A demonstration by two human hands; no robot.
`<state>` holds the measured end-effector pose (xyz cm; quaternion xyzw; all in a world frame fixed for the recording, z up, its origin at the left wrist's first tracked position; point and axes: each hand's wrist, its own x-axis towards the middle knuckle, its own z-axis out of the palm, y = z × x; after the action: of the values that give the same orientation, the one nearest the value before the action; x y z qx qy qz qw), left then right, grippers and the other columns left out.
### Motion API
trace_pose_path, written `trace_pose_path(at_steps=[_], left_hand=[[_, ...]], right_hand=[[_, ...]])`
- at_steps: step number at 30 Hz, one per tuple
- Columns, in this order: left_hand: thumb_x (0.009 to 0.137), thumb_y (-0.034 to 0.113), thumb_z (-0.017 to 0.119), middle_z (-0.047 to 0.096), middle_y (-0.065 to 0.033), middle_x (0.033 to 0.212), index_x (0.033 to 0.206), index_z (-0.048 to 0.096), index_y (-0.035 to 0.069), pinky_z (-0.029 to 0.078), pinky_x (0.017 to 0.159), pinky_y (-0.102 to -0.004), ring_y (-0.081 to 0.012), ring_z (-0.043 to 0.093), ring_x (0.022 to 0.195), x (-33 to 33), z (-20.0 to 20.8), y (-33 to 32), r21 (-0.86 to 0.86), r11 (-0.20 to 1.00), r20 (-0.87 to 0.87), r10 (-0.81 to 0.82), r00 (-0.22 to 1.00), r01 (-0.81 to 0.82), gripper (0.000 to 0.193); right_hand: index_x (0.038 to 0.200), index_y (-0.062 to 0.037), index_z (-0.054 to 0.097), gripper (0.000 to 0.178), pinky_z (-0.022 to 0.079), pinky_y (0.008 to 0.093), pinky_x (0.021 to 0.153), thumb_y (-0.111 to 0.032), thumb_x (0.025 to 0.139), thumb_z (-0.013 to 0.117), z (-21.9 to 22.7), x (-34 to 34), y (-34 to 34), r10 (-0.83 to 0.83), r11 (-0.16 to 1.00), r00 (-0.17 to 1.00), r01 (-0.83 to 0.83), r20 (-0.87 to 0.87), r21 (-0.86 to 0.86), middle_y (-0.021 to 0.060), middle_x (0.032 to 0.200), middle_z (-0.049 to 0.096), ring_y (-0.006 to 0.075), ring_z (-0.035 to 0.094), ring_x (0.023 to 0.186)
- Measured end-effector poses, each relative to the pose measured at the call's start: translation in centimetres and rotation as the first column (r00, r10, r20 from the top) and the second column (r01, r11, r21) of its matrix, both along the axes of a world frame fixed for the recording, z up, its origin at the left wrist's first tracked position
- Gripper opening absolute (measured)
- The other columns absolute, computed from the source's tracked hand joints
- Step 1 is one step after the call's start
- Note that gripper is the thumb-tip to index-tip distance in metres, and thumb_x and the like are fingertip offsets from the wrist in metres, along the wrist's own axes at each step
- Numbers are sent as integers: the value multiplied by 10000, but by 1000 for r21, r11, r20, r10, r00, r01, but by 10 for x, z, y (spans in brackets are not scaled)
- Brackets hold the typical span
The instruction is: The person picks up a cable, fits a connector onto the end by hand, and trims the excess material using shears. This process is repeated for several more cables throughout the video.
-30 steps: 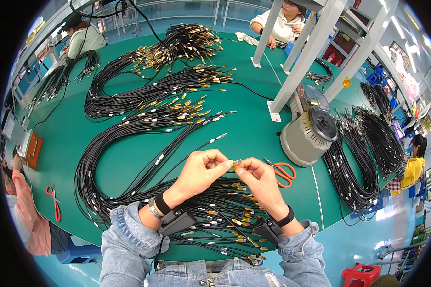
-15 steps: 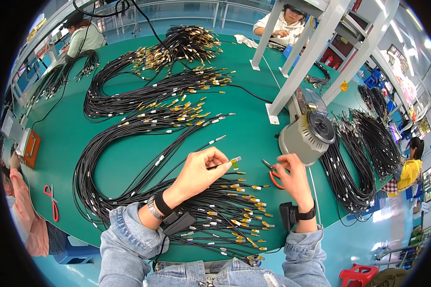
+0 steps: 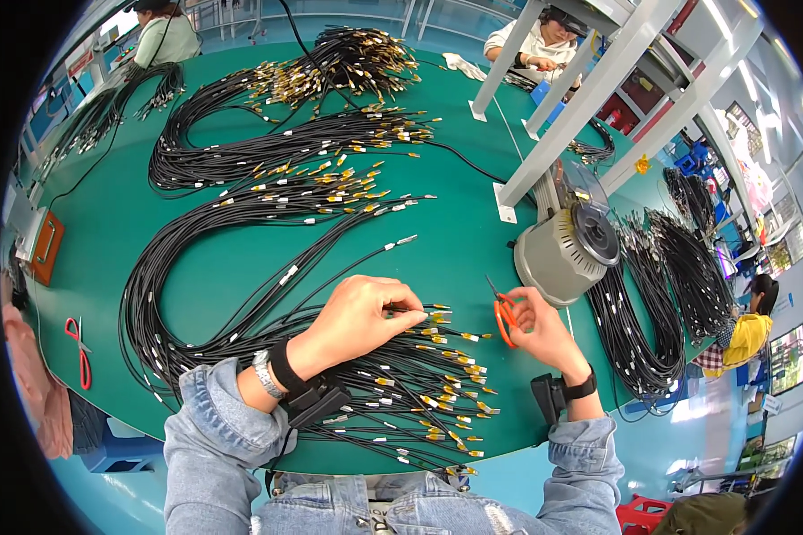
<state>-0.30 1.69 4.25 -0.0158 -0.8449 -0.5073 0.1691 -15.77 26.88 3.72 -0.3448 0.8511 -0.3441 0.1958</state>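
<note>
My left hand (image 3: pixel 366 312) is closed in a pinch over the near bundle, its thumb and forefinger at the end of a thin black cable; the fingers hide most of what they grip. To its right, my right hand (image 3: pixel 544 332) has its fingers closed on the orange handles of small scissors (image 3: pixel 503 314), whose blades point away and to the left. The near cable bundle (image 3: pixel 174 241) curves round in a U, and its many ends with white labels and yellow tips (image 3: pixel 437 401) fan out below and right of my left hand.
A grey round-topped machine (image 3: pixel 558 259) stands beyond my right hand, by white metal posts (image 3: pixel 558 125). More cable bundles (image 3: pixel 268 152) lie farther back and at the right (image 3: pixel 642 312). Red-handled scissors (image 3: pixel 82 352) lie at the left edge. Other people sit around the green table (image 3: pixel 455 259).
My right hand has closed on the orange scissors and turned them. My left hand has lowered toward the cable ends, and the green-yellow tab at its fingertips no longer shows. The view has shifted slightly.
</note>
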Motion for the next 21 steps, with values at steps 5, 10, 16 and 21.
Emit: trace_pose_path(at_steps=[5,10,16,21], left_hand=[[736,89,702,609,-41,647,760,663,42,402,464,-272,-148,527,518,15,10,-4,-211,977,-114,-29,993,4,66],[719,78,702,588,-39,634,727,647,57,416,478,-299,-185,544,545,28,17,1,-253,967,-133,-47,990,12,60],[714,66,697,590,-43,650,737,637,57,428,499,-308,-197,561,577,36,19,4,-256,966,-126,-77,989,43,65],[714,54,695,594,-51,670,769,635,50,431,502,-308,-201,563,586,38,17,2,-229,972,-153,-93,984,56,82]], right_hand=[[1165,-25,485,504,445,312,662,-13,697,671,43,42,-15,119,956,909,3,399,-292,43,848,516,130,532,791],[1160,-45,501,516,437,313,677,-41,680,690,65,67,-26,316,942,945,-323,-83,-95,57,850,545,169,556,803],[1123,-52,527,522,441,350,695,-107,644,727,63,75,-40,480,848,702,-526,-526,72,85,886,577,260,567,816],[1097,-42,533,516,448,365,695,-147,636,740,64,76,-46,513,822,633,-557,-580,120,89,880,584,273,575,820]])
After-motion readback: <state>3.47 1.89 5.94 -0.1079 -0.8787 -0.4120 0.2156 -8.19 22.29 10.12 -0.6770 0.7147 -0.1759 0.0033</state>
